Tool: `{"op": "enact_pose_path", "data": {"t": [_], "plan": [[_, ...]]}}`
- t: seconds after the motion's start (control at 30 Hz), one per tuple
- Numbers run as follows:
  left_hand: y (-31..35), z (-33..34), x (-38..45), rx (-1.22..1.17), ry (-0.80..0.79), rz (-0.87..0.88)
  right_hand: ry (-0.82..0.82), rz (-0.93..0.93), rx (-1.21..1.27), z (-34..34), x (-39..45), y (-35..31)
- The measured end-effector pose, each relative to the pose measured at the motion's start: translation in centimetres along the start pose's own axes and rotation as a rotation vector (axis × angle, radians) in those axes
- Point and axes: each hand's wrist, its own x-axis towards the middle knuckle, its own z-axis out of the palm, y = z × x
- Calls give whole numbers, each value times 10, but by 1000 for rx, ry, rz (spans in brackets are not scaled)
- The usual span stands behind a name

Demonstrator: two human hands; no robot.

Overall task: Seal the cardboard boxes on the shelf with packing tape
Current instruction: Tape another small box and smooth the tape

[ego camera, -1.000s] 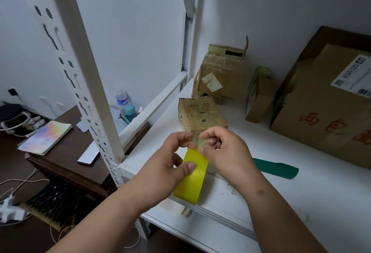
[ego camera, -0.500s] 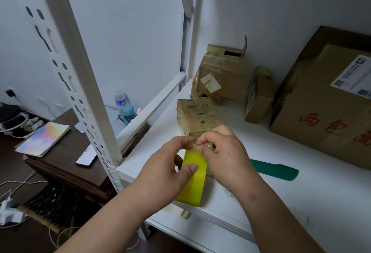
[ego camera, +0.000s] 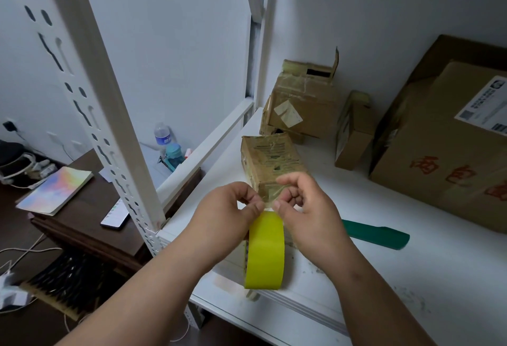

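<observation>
Both hands, left [ego camera: 230, 216] & right [ego camera: 307, 214], pinch-clamped on yellow tape roll [ego camera: 264, 252] at shelf [ego camera: 384, 290] front edge, appear to be freeing tape end; next, pull strip toward nearest box [ego camera: 271, 161].

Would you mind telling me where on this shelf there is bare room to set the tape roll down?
The shelf is bare in front of the green tool, toward the near right edge, and in the strip between that tool and the large box. It is crowded at the back left, where the small boxes cluster, and where both hands work.
</observation>
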Motion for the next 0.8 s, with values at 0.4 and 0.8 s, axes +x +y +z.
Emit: {"op": "enact_pose_path", "data": {"t": [0.4, 0.8], "plan": [[-7, -1, -2, -215, 30, -72, 113, 35, 85, 10, -5, 11], [-35, -42, 4, -518, 265, -153, -271, 11, -20, 51, -8, 1]]}}
